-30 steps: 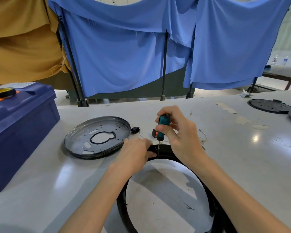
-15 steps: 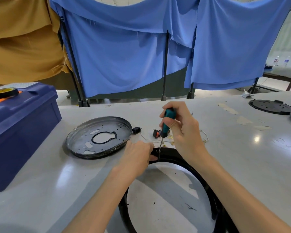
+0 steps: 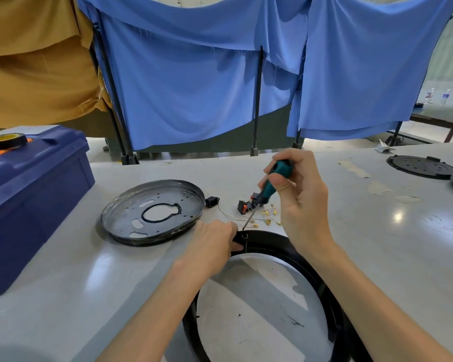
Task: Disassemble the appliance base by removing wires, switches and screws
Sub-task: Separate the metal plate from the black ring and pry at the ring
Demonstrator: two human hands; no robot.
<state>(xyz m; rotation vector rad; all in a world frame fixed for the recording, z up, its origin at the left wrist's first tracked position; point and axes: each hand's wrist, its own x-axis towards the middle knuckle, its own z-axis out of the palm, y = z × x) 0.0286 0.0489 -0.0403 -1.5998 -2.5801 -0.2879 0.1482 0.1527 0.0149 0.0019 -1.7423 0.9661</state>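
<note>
Black plastic forms the appliance base [image 3: 272,242], a wide open ring lying flat at the near edge of the worktop [image 3: 390,257]. On the ring's far arc a small wire clip [image 3: 244,240] stands hooked over the rim.

The screwdriver [image 3: 271,188] hangs just above that clip. Its long axis slants from the teal handle, high and to the right, down and leftward to the tip. The tip sits just beside the top of the clip, on its far side; whether it touches I cannot tell. The clip therefore lies just below the tip, and I judge the next move to be a short push or pry along that slant.

The left hand [image 3: 209,246] is the nearer of the two to the clip. Its grip is closed on the ring's rim just left of the clip, with the thumb on the ring close beside it. The right hand [image 3: 302,202] has its grip clamped round the screwdriver handle, thumb in front and fingers curled behind.

Past the ring, toward the middle of the worktop, lie loose switches [image 3: 242,206], brass terminals [image 3: 270,216] on thin wires and a black socket [image 3: 211,201]. A round metal plate [image 3: 152,212] lies further left. A blue toolbox [image 3: 32,194] stands at the left edge, and black discs [image 3: 419,167] lie near the far right corner.
</note>
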